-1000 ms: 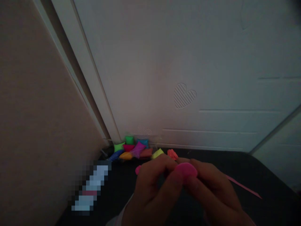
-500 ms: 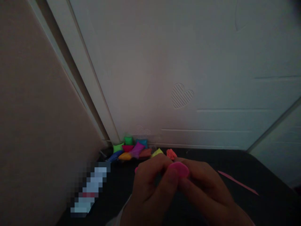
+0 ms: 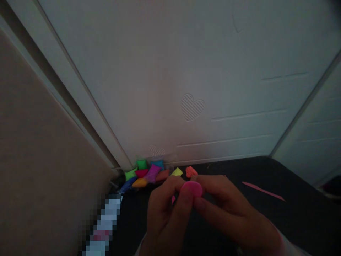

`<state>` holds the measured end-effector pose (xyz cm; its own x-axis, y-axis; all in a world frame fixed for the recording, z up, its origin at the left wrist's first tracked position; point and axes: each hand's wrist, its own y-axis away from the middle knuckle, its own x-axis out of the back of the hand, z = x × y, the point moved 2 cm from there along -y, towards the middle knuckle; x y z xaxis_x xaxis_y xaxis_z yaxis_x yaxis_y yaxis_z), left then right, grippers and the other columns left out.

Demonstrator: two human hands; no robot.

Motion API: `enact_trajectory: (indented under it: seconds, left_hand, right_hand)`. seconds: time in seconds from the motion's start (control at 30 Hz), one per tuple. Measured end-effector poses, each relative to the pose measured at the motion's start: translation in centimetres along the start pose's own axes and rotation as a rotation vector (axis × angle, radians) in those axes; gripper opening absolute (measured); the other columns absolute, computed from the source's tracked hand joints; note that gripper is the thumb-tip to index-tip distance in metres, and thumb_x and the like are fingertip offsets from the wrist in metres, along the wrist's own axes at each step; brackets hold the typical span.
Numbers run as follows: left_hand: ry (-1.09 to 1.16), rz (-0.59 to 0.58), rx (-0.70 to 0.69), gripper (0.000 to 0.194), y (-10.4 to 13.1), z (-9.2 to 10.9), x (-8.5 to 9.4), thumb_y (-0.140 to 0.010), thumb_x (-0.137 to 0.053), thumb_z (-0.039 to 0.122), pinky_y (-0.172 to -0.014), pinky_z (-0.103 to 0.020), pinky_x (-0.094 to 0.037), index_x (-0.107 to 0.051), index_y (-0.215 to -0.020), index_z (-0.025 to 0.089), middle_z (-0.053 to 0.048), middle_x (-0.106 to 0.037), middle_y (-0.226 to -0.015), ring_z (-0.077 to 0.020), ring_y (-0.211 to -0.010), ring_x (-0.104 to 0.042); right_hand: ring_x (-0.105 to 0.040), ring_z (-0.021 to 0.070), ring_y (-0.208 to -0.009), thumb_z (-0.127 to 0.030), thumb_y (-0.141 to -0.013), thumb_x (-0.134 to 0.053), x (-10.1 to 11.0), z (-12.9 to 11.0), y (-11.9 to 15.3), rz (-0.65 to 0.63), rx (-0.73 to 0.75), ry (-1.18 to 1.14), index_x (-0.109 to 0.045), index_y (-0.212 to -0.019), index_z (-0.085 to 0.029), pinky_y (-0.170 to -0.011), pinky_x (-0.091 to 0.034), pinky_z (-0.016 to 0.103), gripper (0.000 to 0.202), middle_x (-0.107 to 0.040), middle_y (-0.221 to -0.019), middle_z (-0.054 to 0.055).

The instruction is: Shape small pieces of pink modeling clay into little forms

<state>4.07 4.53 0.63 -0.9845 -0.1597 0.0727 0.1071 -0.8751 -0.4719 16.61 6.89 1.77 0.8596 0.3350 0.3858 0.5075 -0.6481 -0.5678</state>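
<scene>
A flattened round piece of pink modelling clay (image 3: pixel 194 188) is pinched between the fingertips of both hands, above the dark table. My left hand (image 3: pixel 168 209) grips its left side, with the thumb pressed on the near face. On the other side my right hand (image 3: pixel 226 202) holds its right edge between thumb and fingers. A small bit of pink shows behind the left hand; I cannot tell whether it belongs to the same piece. Just beyond the hands lie a crumpled orange lump of clay (image 3: pixel 191 172) and a yellow packet (image 3: pixel 177 172).
Several colourful clay packets (image 3: pixel 152 173) are piled at the back left of the dark table (image 3: pixel 266 217). A long pink clay tool (image 3: pixel 263 191) lies to the right. A blurred-out pale object (image 3: pixel 106 220) is at the left. A white panel with hearts (image 3: pixel 160 81) stands behind.
My view has tilted and turned slightly to the right. Both hands still hold the pink clay, which shows a little further left, its face slightly turned.
</scene>
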Motion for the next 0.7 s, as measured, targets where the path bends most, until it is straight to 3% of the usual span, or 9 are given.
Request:
enact_trajectory:
  seconds: [0.13, 0.27, 0.5, 0.7]
  left_hand:
    - [-0.004, -0.017, -0.034, 0.023, 0.11, 0.09, 0.22, -0.083, -0.054, 0.03, -0.058, -0.027, -0.04, -0.06, -0.063, 0.021, 0.002, -0.057, -0.058, -0.0134, -0.059, -0.053]
    - [-0.039, 0.043, -0.086, 0.023, 0.11, 0.4, 0.03, -0.083, -0.054, 0.026, -0.054, -0.025, -0.037, -0.06, -0.062, 0.021, 0.003, -0.056, -0.055, -0.0124, -0.057, -0.051]
    - [0.069, 0.087, -0.059, 0.019, -0.11, 0.31, -0.26, -0.083, -0.053, 0.022, -0.057, -0.025, -0.04, -0.061, -0.065, 0.021, 0.002, -0.055, -0.059, -0.0127, -0.06, -0.052]
    - [0.044, 0.096, -0.087, 0.012, -0.52, 0.48, 0.5, -0.074, -0.064, 0.017, -0.061, -0.025, -0.041, -0.064, -0.063, 0.021, 0.002, -0.057, -0.06, -0.0124, -0.061, -0.051]
  right_hand:
    - [-0.046, 0.0112, -0.054, -0.023, -0.084, -0.049, 0.11, 0.11, 0.08, -0.048, -0.013, -0.026, -0.054, -0.063, -0.02, -0.05, -0.041, 0.022, 0.022, -0.049, -0.058, -0.002]
    - [-0.045, 0.0113, -0.054, -0.027, -0.085, -0.049, 0.11, 0.12, 0.08, -0.035, -0.021, -0.037, -0.053, -0.062, -0.02, -0.05, -0.04, 0.022, 0.024, -0.049, -0.058, -0.002]
    - [-0.043, 0.0103, -0.059, -0.025, -0.088, -0.043, -0.25, 0.45, -0.23, -0.106, -0.029, -0.001, -0.054, -0.066, -0.016, -0.055, -0.037, 0.022, 0.026, -0.048, -0.063, -0.001]
    - [-0.044, 0.0104, -0.059, -0.028, -0.088, -0.044, -0.07, 0.57, -0.06, -0.097, -0.031, -0.011, -0.051, -0.063, -0.017, -0.055, -0.036, 0.023, 0.029, -0.047, -0.062, -0.002]
